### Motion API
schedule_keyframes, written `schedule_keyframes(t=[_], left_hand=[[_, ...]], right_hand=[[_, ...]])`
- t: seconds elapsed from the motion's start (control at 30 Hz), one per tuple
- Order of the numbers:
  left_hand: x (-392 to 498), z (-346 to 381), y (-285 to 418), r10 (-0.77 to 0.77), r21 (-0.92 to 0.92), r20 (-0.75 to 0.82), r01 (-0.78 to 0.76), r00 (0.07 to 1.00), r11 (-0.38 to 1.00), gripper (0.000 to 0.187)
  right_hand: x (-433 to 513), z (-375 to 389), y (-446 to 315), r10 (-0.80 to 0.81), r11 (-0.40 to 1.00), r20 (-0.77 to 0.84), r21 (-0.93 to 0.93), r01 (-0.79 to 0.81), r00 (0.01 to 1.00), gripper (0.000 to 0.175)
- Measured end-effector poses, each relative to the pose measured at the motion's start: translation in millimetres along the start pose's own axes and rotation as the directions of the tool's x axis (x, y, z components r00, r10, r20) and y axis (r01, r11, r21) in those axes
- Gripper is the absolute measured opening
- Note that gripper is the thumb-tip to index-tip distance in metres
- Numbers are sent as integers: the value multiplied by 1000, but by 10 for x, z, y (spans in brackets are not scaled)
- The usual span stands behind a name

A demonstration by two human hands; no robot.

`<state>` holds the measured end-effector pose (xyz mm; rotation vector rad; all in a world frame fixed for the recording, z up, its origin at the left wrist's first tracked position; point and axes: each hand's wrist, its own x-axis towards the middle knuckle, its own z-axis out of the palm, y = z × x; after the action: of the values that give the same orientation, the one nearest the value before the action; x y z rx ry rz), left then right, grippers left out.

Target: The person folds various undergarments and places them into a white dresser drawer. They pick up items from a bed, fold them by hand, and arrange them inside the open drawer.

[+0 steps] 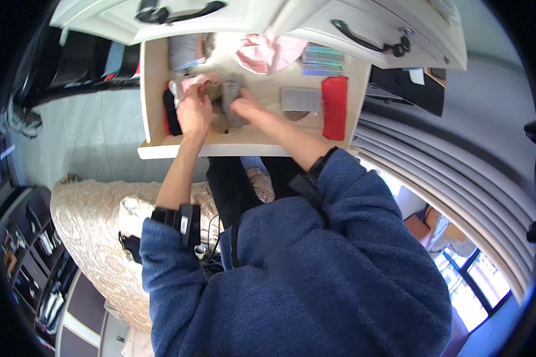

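In front of me a pale wooden drawer [245,140] stands pulled out, with folded cloth items inside. My left hand [194,109] is over its left part, fingers bent down onto a pink cloth [201,80]; whether they grip it is hidden. To the right of it, my right hand [247,106] has its fingers against the right side of a grey folded cloth [233,91]. Hand and cloth are both blurred there, and the fingers appear closed on its edge. Between the hands lies an olive-brown cloth [215,91], and a black cloth [172,114] is by the left wall.
A red folded cloth [335,107] lies along the drawer's right side, beside a clear flat packet [300,99]. Shiny bluish-green packs [323,60] and a crumpled pink garment [271,53] sit farther back. White cabinet doors [335,31] with black handles overhang the drawer. A patterned bedspread [89,223] is behind me.
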<state>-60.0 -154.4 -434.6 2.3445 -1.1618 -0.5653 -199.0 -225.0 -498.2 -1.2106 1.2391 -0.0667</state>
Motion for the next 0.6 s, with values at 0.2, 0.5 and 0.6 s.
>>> schedule_keyframes(t=[0.2,0.5,0.6], left_hand=[[92,286,391,250,-345,344,-126,905,930,22],[82,671,104,598,345,383,-710,704,614,13],[66,582,188,485,457,541,-724,687,516,15]], right_hand=[[-54,180,-56,-119,923,302,384,-6,946,38],[-502,-1428,365,-508,163,-49,-986,41,860,45],[-429,-1557,432,-486,173,44,-974,145,873,52]])
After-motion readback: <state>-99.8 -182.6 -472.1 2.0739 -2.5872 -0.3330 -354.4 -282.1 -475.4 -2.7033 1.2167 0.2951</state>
